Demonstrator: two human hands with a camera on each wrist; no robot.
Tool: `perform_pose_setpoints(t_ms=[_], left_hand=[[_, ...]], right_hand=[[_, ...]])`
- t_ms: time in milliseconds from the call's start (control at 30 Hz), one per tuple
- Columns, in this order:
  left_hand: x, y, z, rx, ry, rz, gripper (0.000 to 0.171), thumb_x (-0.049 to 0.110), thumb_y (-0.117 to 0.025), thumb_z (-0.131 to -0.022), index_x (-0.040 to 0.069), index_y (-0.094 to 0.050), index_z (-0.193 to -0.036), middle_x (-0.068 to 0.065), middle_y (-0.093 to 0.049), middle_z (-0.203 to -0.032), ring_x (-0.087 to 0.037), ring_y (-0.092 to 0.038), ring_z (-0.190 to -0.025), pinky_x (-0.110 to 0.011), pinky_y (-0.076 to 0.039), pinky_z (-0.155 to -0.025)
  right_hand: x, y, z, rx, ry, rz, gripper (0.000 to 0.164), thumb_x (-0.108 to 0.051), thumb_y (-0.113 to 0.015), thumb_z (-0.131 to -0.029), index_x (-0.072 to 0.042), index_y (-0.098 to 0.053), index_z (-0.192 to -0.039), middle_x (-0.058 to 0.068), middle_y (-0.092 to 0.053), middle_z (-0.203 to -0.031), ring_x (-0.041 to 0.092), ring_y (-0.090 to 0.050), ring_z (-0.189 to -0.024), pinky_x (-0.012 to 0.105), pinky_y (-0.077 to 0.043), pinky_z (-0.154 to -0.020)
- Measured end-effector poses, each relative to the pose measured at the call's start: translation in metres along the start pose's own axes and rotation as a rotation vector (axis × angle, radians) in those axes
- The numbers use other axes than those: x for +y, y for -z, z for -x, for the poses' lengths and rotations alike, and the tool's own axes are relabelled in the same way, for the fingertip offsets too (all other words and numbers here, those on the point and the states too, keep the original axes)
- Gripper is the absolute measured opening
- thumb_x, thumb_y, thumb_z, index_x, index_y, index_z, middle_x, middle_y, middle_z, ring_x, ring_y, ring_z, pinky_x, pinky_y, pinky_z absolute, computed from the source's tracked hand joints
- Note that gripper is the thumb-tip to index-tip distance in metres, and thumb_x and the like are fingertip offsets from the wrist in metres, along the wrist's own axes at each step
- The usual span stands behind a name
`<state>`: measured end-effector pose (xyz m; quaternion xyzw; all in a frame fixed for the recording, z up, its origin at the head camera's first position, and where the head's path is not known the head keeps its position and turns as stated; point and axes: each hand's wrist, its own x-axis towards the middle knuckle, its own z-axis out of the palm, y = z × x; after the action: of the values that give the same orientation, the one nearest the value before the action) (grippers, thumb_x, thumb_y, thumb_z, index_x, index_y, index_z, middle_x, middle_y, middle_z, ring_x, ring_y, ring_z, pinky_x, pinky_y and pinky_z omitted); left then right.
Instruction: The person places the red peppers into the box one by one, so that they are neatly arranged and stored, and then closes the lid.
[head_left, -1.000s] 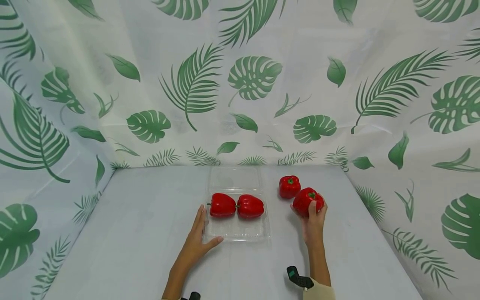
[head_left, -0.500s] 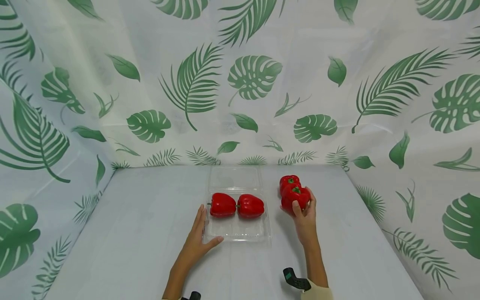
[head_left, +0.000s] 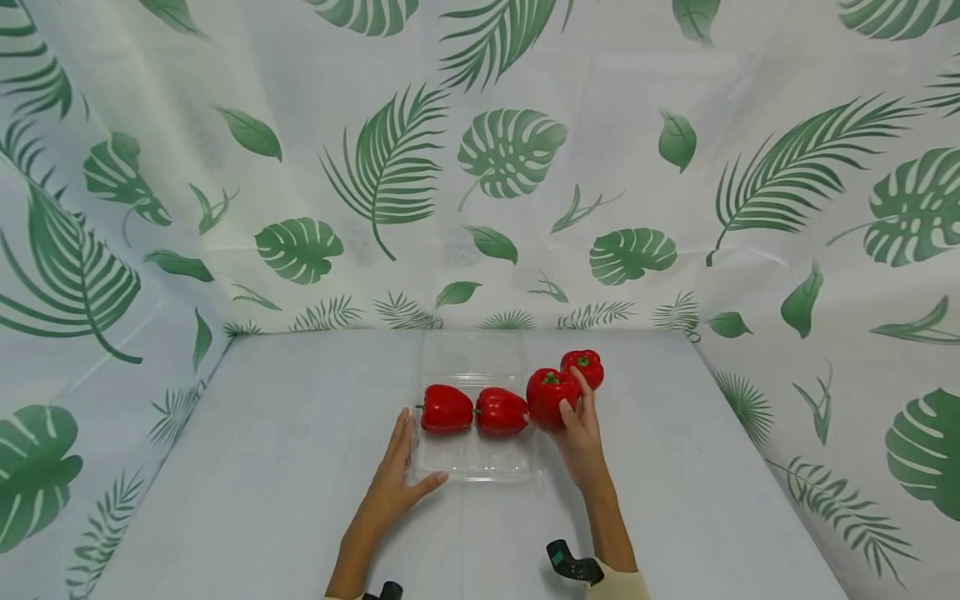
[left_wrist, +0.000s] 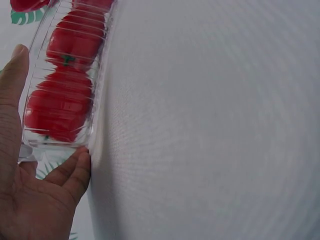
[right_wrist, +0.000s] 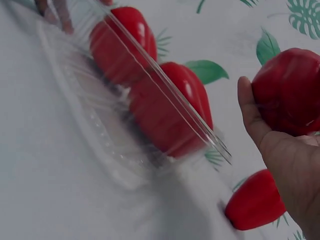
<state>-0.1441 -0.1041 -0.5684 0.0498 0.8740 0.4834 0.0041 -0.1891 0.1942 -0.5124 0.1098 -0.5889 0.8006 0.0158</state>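
A clear plastic clamshell container (head_left: 474, 468) lies open on the table, its lid (head_left: 471, 354) folded back. Two red bell peppers rest on their sides in its far half: a left pepper (head_left: 447, 410) and a right pepper (head_left: 502, 412). My left hand (head_left: 396, 482) rests against the container's left side, fingers straight, thumb at the front corner. My right hand (head_left: 581, 437) grips a third red bell pepper (head_left: 551, 398) with its green stem up, at the container's right rim. In the right wrist view this held pepper (right_wrist: 292, 92) is raised off the table.
Another red bell pepper (head_left: 584, 367) stands on the white table (head_left: 300, 433), behind my right hand. A leaf-printed sheet (head_left: 405, 275) hangs along the back and both sides of the table.
My right hand has moved left with the gripped pepper, past the standing pepper to the container's right edge. The left hand has stayed in place.
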Motion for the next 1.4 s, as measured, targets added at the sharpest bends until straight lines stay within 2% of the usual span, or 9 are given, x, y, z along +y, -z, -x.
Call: perform_pose_setpoints(t_ms=[100,233,333,467,600,733,900,1167,1400], left_hand=[[0.0,0.001,0.0,-0.005,0.0,0.0,0.108,0.049,-0.077,-0.079,0.024,-0.008,-0.158,0.01,-0.002,-0.166,-0.025,-0.014,-0.152,-0.05,-0.028,-0.115],[-0.001,0.001,0.001,-0.009,-0.001,0.004,0.108,0.049,-0.077,-0.079,0.024,-0.007,-0.158,0.009,-0.002,-0.166,-0.026,-0.015,-0.152,-0.049,-0.029,-0.115],[-0.002,0.001,0.001,-0.011,0.0,0.011,0.109,0.048,-0.077,-0.079,0.024,-0.007,-0.158,0.009,-0.002,-0.166,-0.026,-0.016,-0.152,-0.048,-0.029,-0.114],[-0.001,0.002,0.0,-0.011,-0.007,0.018,0.108,0.046,-0.077,-0.079,0.022,-0.008,-0.159,0.01,-0.001,-0.166,-0.025,-0.016,-0.152,-0.047,-0.029,-0.115],[0.0,0.003,-0.001,-0.007,-0.02,0.026,0.107,0.044,-0.078,-0.079,0.02,-0.01,-0.158,0.009,-0.002,-0.166,-0.026,-0.017,-0.151,-0.047,-0.03,-0.115],[0.0,0.004,-0.001,-0.005,-0.03,0.034,0.107,0.042,-0.079,-0.079,0.019,-0.011,-0.158,0.007,-0.004,-0.166,-0.028,-0.019,-0.151,-0.048,-0.031,-0.114],[-0.002,0.004,-0.001,-0.005,-0.051,0.042,0.108,0.042,-0.079,-0.079,0.016,-0.011,-0.158,0.002,-0.005,-0.166,-0.032,-0.023,-0.149,-0.049,-0.034,-0.113],[-0.004,0.005,-0.001,-0.025,-0.085,0.064,0.112,0.046,-0.08,-0.077,0.014,-0.01,-0.158,0.001,-0.003,-0.166,-0.033,-0.024,-0.148,-0.047,-0.035,-0.112],[-0.006,0.005,0.0,-0.024,-0.093,0.075,0.113,0.044,-0.082,-0.076,0.014,-0.011,-0.158,0.0,-0.004,-0.166,-0.037,-0.03,-0.145,-0.047,-0.038,-0.109]], right_hand=[[0.005,-0.007,0.001,0.023,-0.032,0.056,0.065,-0.009,-0.053,-0.098,-0.023,-0.02,-0.153,0.004,-0.035,-0.151,0.018,-0.04,-0.136,0.035,-0.057,-0.092],[0.011,-0.018,0.004,0.09,-0.09,0.173,0.065,-0.012,-0.064,-0.093,-0.017,-0.03,-0.148,0.003,-0.042,-0.146,0.012,-0.047,-0.13,0.026,-0.056,-0.091],[0.014,-0.026,0.004,0.084,-0.096,0.244,0.065,-0.011,-0.069,-0.089,-0.013,-0.035,-0.145,0.005,-0.043,-0.146,0.008,-0.047,-0.128,0.021,-0.053,-0.094],[0.016,-0.036,0.003,0.019,-0.045,0.335,0.067,-0.01,-0.074,-0.085,-0.012,-0.041,-0.143,0.008,-0.045,-0.145,0.009,-0.047,-0.128,0.022,-0.052,-0.096],[0.02,-0.043,0.005,-0.055,0.029,0.44,0.068,-0.009,-0.077,-0.083,-0.014,-0.044,-0.143,0.009,-0.049,-0.143,0.018,-0.05,-0.127,0.03,-0.054,-0.095],[0.023,-0.05,0.005,-0.107,0.079,0.551,0.069,-0.017,-0.079,-0.082,-0.019,-0.046,-0.142,0.005,-0.051,-0.141,0.025,-0.052,-0.125,0.032,-0.057,-0.092],[0.027,-0.058,0.007,-0.121,0.091,0.668,0.068,-0.03,-0.081,-0.08,-0.024,-0.05,-0.14,0.005,-0.054,-0.139,0.028,-0.052,-0.122,0.032,-0.059,-0.086],[0.035,-0.07,0.008,-0.173,0.221,0.767,0.067,-0.033,-0.081,-0.078,-0.019,-0.053,-0.137,0.003,-0.057,-0.137,0.027,-0.054,-0.125,0.041,-0.056,-0.095],[0.038,-0.082,0.013,-0.168,0.242,0.882,0.071,-0.04,-0.081,-0.076,-0.017,-0.054,-0.137,0.004,-0.058,-0.138,0.028,-0.052,-0.129,0.049,-0.052,-0.099]])
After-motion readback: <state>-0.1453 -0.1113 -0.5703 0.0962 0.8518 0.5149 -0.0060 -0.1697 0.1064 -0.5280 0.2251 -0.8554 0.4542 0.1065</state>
